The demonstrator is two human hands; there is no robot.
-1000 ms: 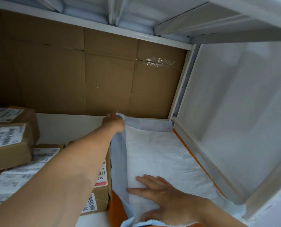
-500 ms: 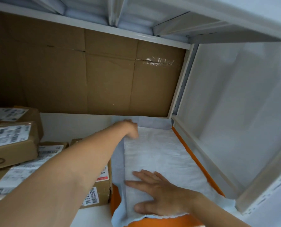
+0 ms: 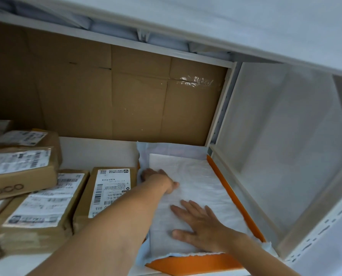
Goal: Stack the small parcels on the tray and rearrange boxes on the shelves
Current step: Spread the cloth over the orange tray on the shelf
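An orange tray (image 3: 196, 264) sits at the right end of the white shelf, lined with a white and pale blue pad (image 3: 198, 182). My right hand (image 3: 200, 226) lies flat on the pad near the tray's front, fingers spread. My left hand (image 3: 158, 180) reaches in and presses on the pad by its raised left edge. Neither hand holds a parcel. Left of the tray lie brown labelled parcels: one (image 3: 110, 192) touches the tray's side, another (image 3: 42, 212) lies beside it, and two more (image 3: 18, 168) (image 3: 24, 138) are stacked further left.
A cardboard sheet (image 3: 126, 100) closes the back of the shelf bay. The upper shelf (image 3: 206, 26) hangs close overhead. A white side panel (image 3: 285, 146) and upright post (image 3: 222, 108) bound the right. Bare shelf board (image 3: 94, 152) shows behind the parcels.
My left hand has drawn back from the pad's far corner to its left edge, midway along. The pad now lies flatter in the tray. My right hand stays flat on the pad.
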